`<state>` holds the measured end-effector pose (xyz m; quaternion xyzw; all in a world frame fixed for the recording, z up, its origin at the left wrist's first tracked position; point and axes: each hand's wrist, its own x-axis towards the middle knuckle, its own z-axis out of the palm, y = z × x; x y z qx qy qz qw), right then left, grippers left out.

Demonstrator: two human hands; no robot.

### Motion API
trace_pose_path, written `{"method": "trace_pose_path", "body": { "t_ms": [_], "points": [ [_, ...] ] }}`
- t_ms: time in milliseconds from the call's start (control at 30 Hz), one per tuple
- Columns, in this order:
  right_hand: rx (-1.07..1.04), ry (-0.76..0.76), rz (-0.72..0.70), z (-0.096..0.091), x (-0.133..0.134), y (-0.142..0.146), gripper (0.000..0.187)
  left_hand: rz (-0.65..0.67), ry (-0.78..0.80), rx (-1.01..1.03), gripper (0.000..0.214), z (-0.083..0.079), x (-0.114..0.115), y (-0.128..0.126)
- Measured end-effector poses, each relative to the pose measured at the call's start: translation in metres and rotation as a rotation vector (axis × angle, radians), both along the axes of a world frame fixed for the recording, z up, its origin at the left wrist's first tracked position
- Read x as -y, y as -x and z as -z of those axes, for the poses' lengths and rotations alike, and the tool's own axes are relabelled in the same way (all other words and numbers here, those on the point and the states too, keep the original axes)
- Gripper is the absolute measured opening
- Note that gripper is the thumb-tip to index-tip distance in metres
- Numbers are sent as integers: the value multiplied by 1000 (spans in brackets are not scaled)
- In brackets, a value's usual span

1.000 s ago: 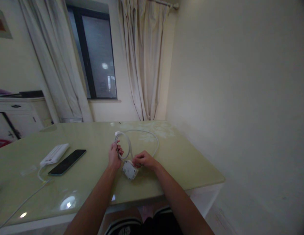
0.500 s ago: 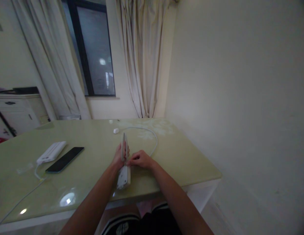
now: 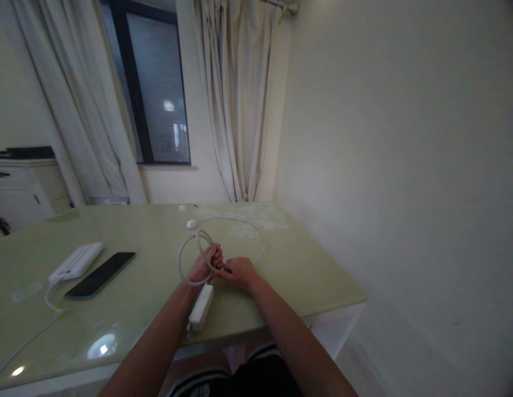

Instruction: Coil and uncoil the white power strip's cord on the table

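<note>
A white power strip lies near the front edge of the pale green table. Its white cable runs up and curls into loops. My left hand is closed around coils of that cable just above the strip. Beside it, touching, my right hand pinches the cable where it leaves the coil. The rest of the cable arcs away to the right and back round to its white plug, which rests on the table farther off.
A black phone and a white power bank with a thin lead lie at the left of the table. A wall stands close on the right. Curtains and a dark window are behind; a white cabinet is at far left.
The power strip has swung from under my hands to lie lengthwise toward the table's front edge. Cable loops in my left hand have grown wider. The plug stays on the table.
</note>
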<state>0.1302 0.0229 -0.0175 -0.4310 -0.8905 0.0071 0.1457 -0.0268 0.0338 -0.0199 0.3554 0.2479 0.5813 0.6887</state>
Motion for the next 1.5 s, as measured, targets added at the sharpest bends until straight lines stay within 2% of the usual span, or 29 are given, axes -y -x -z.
{"method": "trace_pose_path", "body": {
  "t_ms": [100,267,500,700,800,1000,1233,1500],
  "points": [
    [-34,-69,-76,2,0,-4,60,19,12,-5,53,1,0,-3],
    [-105,-181,-214,4,4,-3,56,-61,-20,-72,54,2,0,-5],
    [-101,-329,-301,3,8,-2,56,-112,-21,-86,57,-3,6,-3],
    [-142,-492,-407,4,10,-1,61,-248,98,-3,38,2,-4,0],
    [-160,-524,-421,3,11,-1,61,-228,141,3,31,2,-9,5],
    [-192,-603,-459,5,11,1,61,-135,189,-17,31,-3,-8,8],
    [-117,-576,-493,6,12,2,56,-189,147,-52,39,-3,-4,3],
    [-192,-441,-386,2,16,0,56,-420,151,42,36,0,-11,15]
  ]
}}
